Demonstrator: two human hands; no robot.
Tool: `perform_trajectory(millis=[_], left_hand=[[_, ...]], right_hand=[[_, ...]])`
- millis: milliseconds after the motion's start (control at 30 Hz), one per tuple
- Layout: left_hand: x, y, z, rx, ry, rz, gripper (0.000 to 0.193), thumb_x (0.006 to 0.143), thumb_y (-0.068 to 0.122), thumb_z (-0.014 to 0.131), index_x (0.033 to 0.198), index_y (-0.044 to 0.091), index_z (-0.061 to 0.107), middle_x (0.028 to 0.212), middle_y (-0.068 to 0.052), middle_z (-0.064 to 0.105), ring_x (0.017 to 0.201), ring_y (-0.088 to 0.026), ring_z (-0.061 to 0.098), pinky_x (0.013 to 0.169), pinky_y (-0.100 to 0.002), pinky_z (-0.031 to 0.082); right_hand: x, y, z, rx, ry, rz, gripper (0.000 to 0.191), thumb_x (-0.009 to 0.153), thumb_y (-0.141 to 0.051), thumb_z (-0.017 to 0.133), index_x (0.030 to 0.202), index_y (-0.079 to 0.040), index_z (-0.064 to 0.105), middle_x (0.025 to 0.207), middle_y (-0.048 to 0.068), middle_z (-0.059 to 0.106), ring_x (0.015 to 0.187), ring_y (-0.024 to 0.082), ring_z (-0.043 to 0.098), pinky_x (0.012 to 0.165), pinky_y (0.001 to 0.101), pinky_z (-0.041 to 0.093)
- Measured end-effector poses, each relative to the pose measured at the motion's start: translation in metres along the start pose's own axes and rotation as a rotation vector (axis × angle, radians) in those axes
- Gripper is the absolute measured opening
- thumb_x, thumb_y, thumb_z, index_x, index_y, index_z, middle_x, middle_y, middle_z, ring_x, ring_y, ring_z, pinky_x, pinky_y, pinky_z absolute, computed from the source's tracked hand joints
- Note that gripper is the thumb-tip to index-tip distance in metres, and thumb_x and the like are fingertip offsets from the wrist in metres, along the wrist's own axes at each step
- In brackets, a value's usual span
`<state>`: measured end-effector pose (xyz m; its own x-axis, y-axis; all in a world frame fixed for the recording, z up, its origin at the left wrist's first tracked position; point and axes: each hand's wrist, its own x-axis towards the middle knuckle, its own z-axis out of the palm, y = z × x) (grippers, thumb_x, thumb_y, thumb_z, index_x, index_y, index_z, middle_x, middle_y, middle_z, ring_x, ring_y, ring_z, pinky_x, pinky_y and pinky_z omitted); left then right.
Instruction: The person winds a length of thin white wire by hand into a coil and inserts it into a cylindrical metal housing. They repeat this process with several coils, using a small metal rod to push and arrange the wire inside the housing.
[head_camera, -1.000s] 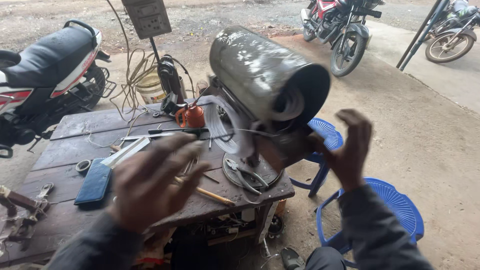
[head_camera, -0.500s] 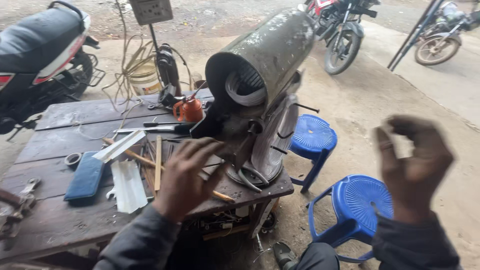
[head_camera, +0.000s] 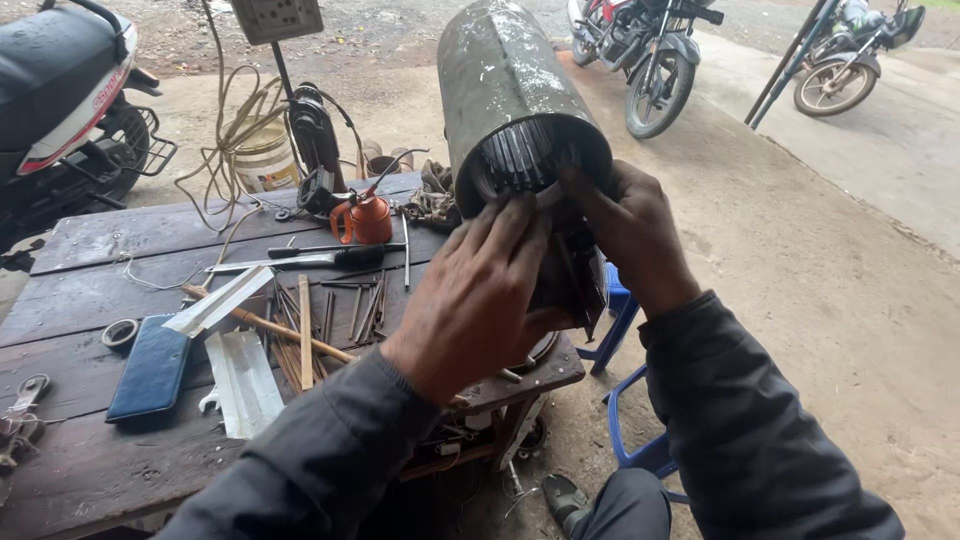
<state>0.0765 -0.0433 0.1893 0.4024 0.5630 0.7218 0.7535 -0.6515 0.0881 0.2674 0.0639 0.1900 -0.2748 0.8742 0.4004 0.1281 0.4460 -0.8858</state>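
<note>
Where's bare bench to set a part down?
Bare boards on the table's near-left corner, in front of the blue phone case, and along the far edge behind the black-handled knife. Crowded: rods and sticks mid-table; both hands on the motor housing.

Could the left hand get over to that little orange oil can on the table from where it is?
Probably yes. The left hand rests on the open end of the big metal cylinder, and the orange oil can stands just beyond on the wooden table, with only low tools between them.
</note>
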Motion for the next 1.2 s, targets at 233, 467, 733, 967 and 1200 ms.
perform_trajectory(millis=[233,467,733,967,1200], left_hand=[[0.012,-0.024,0.016,0.088,-0.098,0.013,0.07,0.077,0.016,0.068,0.137,-0.017,0.052,0.137,-0.033,0.054,0.131,-0.043,0.053,0.116,-0.05,0.037],[0.023,-0.034,0.008,0.081,-0.253,0.137,0.053,0.073,0.018,0.061,0.113,-0.018,0.062,0.132,-0.045,0.053,0.127,-0.052,0.055,0.113,-0.05,0.039],[0.037,-0.051,0.026,0.051,-0.26,0.209,0.04,0.072,0.029,0.066,0.092,-0.006,0.073,0.131,-0.041,0.058,0.124,-0.045,0.061,0.112,-0.046,0.046],[0.03,-0.032,-0.013,-0.265,-0.222,0.001,0.025,0.078,0.028,0.082,0.089,0.006,0.075,0.107,-0.013,0.071,0.089,-0.034,0.072,0.078,-0.046,0.058],[-0.001,-0.045,0.01,-0.395,0.328,-0.697,0.055,0.081,0.035,0.084,0.122,0.005,0.061,0.098,-0.013,0.073,0.087,-0.026,0.074,0.072,-0.038,0.059]], right_hand=[[0.01,-0.006,0.011,0.067,-0.014,-0.015,0.022,0.098,-0.013,0.069,0.114,0.002,0.071,0.101,0.003,0.075,0.088,0.007,0.069,0.077,0.0241,0.056],[0.009,-0.001,0.01,-0.353,0.014,-0.191,0.022,0.098,-0.012,0.068,0.118,-0.001,0.068,0.1,0.008,0.075,0.088,0.014,0.072,0.077,0.0278,0.059],[0.02,0.012,-0.008,-0.548,-0.134,-0.247,0.021,0.101,-0.014,0.065,0.118,-0.002,0.067,0.096,0.012,0.075,0.083,0.019,0.077,0.071,0.0319,0.061],[0.008,-0.01,-0.007,-0.341,-0.091,-0.153,0.034,0.098,-0.025,0.07,0.12,0.0,0.069,0.101,0.011,0.076,0.094,0.016,0.069,0.08,0.0343,0.058],[0.013,-0.011,-0.015,0.093,-0.296,0.059,0.04,0.088,-0.021,0.077,0.122,-0.003,0.067,0.113,0.005,0.073,0.103,0.013,0.068,0.09,0.0295,0.056]])
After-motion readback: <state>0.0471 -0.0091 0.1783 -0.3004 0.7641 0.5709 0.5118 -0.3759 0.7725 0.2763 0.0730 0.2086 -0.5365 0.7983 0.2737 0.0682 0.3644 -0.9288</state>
